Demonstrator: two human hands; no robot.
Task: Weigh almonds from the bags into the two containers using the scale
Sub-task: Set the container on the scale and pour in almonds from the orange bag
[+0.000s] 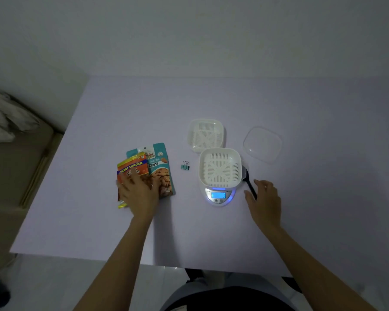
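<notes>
dim, bluish cast | soft focus | wide-angle edge bending

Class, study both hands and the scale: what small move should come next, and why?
Probably lift the orange bag with the left hand, which rests on it: the container on the lit scale is empty, and the right hand is at the black spoon.

A teal binder clip lies on the lilac table
</notes>
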